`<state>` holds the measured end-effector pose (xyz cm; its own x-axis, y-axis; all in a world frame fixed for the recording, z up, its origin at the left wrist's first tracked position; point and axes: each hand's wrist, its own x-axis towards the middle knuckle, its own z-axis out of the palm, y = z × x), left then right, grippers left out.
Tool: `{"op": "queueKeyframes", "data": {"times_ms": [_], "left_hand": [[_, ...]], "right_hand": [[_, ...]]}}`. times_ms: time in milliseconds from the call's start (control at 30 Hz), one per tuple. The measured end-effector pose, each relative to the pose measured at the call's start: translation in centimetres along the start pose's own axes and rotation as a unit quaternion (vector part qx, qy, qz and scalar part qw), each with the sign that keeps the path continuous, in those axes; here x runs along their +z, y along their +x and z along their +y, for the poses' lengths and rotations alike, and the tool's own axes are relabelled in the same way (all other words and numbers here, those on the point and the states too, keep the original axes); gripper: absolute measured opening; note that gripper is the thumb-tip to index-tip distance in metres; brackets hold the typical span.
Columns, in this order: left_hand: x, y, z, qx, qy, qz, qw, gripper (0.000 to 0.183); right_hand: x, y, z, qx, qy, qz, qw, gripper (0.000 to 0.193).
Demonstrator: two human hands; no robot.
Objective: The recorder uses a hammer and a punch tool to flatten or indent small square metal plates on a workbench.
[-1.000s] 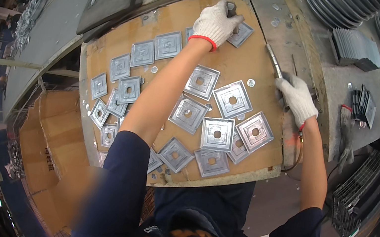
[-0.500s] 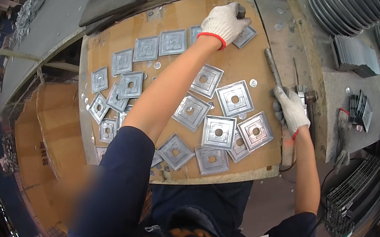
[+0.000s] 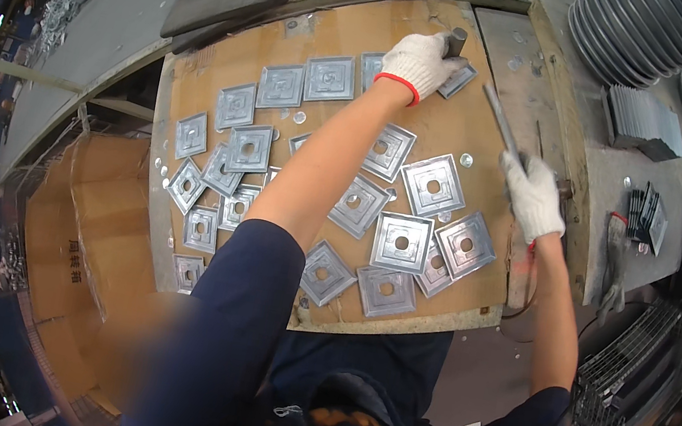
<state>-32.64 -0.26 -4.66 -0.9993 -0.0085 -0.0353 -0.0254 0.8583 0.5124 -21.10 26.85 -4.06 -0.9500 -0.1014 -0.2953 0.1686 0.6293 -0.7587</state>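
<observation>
Head view: a dark, blunt stub (image 3: 457, 43) pokes up out of the left hand (image 3: 421, 61), near the far edge of the cardboard sheet (image 3: 455, 124). That hand's grip is curled round it, though the gloved fingers hide its lower end, so whether it meets the square plate (image 3: 459, 81) just beside and partly under the hand I cannot tell. To the right, a long grey metal rod (image 3: 498, 119) slants up and leftward from the right hand (image 3: 535, 196), whose grip is wrapped about its near end, leaving most of its length free.

Both held pieces look like hard metal, stiff and likely weighty for their size; the stub is best taken round its sides, clear of the top, and the rod near its end, with the knitted gloves lending some friction. The square plate appears rigid and fairly light, with smooth faces that may slide on cardboard; its raised rim offers the surest hold, though the edges could be sharp.

Nearer the body lie holed plates (image 3: 402, 243), some overlapping, while solid-centred plates (image 3: 330, 78) sit to the left of the left hand. Small round discs (image 3: 466, 160) are scattered between. Beyond, the bench (image 3: 482, 315) gives way at right to a loose glove (image 3: 615, 259) and stacked grey panels (image 3: 642, 122).
</observation>
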Motion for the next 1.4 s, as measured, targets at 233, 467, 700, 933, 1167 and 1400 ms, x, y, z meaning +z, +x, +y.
{"op": "queueKeyframes", "data": {"times_ms": [233, 467, 700, 933, 1167, 1400], "left_hand": [[-0.2, -0.1, -0.2, -0.001, -0.016, 0.001, 1.0, 0.059], [0.6, 0.8, -0.2, 0.04, -0.031, 0.024, 0.998, 0.063], [-0.1, -0.8, 1.4, -0.008, -0.075, 0.07, 0.995, 0.059], [-3.0, -3.0, 3.4, -0.003, -0.124, 0.004, 0.992, 0.056], [-3.5, -4.8, 3.2, 0.014, -0.111, -0.024, 0.993, 0.057], [-4.0, -4.9, 2.9, 0.009, -0.165, 0.038, 0.986, 0.065]], "right_hand": [[-2.7, 1.0, -14.1, -0.236, -0.009, 0.187, 0.954, 0.053], [-0.3, 5.2, -12.2, -0.111, -0.333, 0.037, 0.936, 0.062], [-2.6, 1.5, -9.6, -0.159, -0.154, 0.167, 0.961, 0.059], [1.7, -4.1, -2.2, -0.034, -0.208, 0.112, 0.971, 0.051], [2.0, -6.4, -2.3, -0.026, -0.129, 0.121, 0.984, 0.051], [2.6, -5.3, -2.6, -0.017, -0.255, 0.021, 0.966, 0.047]]}}
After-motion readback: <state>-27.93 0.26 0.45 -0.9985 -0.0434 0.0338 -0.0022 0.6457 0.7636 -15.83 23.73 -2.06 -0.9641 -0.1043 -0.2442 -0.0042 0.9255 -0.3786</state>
